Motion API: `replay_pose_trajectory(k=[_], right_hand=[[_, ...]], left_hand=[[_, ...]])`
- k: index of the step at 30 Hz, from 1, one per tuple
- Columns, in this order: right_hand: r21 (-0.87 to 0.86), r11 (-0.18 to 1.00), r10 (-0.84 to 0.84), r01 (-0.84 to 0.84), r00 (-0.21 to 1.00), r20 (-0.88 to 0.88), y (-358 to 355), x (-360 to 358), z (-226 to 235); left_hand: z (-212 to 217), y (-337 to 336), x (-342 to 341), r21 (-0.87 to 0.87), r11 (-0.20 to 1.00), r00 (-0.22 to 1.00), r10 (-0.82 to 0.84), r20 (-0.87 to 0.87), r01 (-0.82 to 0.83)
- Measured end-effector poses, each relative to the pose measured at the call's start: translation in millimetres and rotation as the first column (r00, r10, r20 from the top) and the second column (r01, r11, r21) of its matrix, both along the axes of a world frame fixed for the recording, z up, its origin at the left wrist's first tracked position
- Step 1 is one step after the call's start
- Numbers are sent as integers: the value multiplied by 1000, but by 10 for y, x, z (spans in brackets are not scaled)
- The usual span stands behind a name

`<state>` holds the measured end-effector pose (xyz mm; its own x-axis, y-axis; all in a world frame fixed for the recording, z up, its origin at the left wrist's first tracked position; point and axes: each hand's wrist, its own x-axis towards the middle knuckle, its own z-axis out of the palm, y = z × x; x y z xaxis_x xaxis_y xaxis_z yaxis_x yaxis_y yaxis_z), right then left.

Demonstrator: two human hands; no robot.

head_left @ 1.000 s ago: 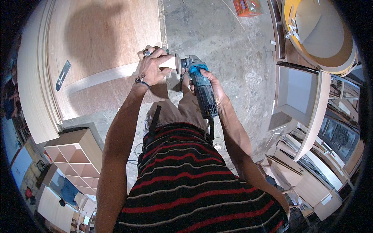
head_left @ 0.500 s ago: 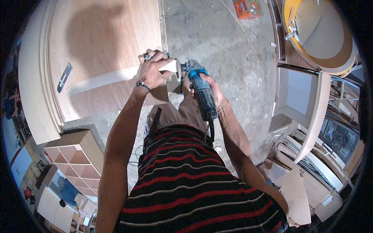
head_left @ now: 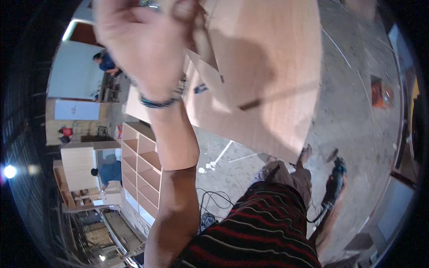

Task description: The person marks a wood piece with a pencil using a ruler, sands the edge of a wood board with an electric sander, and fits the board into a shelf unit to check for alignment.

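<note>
Raised close to the camera, my left hand [head_left: 145, 44] is blurred. Its fingers are closed around a pale piece of wood [head_left: 206, 49] that slants down from them; the far part of the piece is hard to make out. Low on the right, my right hand [head_left: 343, 185] grips the dark body of an angle grinder [head_left: 331, 190] with a teal head. The grinder's round disc [head_left: 332, 155] points away from me over the floor, apart from the wood. Below the raised hand, a large wooden panel [head_left: 286, 58] carries a small dark flat tool [head_left: 201, 88].
An open wooden shelf unit [head_left: 143, 167] stands at left, with black cable [head_left: 216, 196] on the concrete floor near my feet. Two other people [head_left: 107, 62] [head_left: 109, 172] are farther left. An orange crate [head_left: 382, 94] sits at far right.
My left hand has lifted the wood away from the grinder and up toward the camera. The grinder has dropped low to my right in my right hand. The view has swung left.
</note>
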<state>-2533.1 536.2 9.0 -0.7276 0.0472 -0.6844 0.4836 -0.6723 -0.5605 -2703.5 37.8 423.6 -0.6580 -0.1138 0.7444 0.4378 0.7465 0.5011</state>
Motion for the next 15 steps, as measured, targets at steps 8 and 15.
replay_pose_trajectory(k=[8, 15], right_hand=[[-193, 981, -2, -13, 997, -79, 367, 307, -286], [-128, 990, -59, 66, 997, 55, -107, 102, -71]], left_hand=[[-1047, -1422, 48, 834, 529, 970, 79, -230, 154], [-4095, -3887, 1601, -450, 773, 329, 610, 720, -447]])
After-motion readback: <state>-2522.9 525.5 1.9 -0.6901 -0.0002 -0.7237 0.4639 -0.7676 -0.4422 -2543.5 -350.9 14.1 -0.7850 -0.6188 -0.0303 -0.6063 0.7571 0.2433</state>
